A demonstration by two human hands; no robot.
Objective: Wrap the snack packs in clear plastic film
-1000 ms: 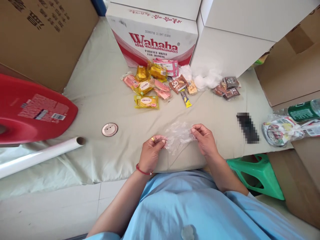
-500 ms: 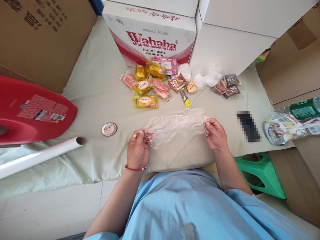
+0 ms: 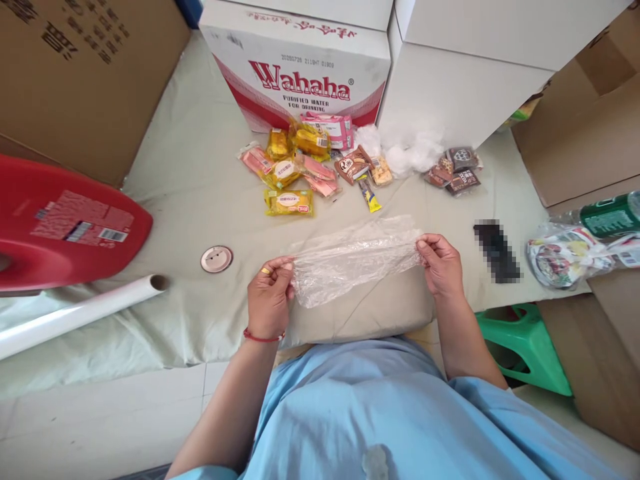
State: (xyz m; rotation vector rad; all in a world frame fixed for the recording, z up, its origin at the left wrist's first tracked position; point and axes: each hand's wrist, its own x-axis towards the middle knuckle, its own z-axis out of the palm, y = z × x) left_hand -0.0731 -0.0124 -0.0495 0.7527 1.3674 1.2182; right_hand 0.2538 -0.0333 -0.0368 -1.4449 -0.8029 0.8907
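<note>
A clear plastic bag [image 3: 357, 261] is stretched sideways between my hands, above the front edge of the cloth-covered table [image 3: 200, 313]. My left hand [image 3: 271, 292] pinches its left end between thumb and fingers. Its right end is gripped by my right hand [image 3: 441, 265], fingers closed. Beyond the bag lies a heap of wrapped snacks: a yellow cake packet [image 3: 289, 202] nearest, pink packets [image 3: 320, 177], a brown packet [image 3: 353, 165] and a small blue-yellow packet [image 3: 370, 195]. To the left of my left hand rests a round pin badge [image 3: 217, 259].
A Wahaha carton [image 3: 305, 73] stands behind the snacks. White crumpled plastic bags [image 3: 410, 153] and dark snack packets [image 3: 463, 172] lie to its right. At left are a red jug [image 3: 75, 227] and a white roll [image 3: 90, 313]. A pixelated dark object [image 3: 497, 251] and a green stool [image 3: 525, 350] are at right.
My hands have moved slightly apart, the left one leftward and the right one rightward. Between them the plastic bag is pulled flatter and tauter, its lower edge hanging more spread out.
</note>
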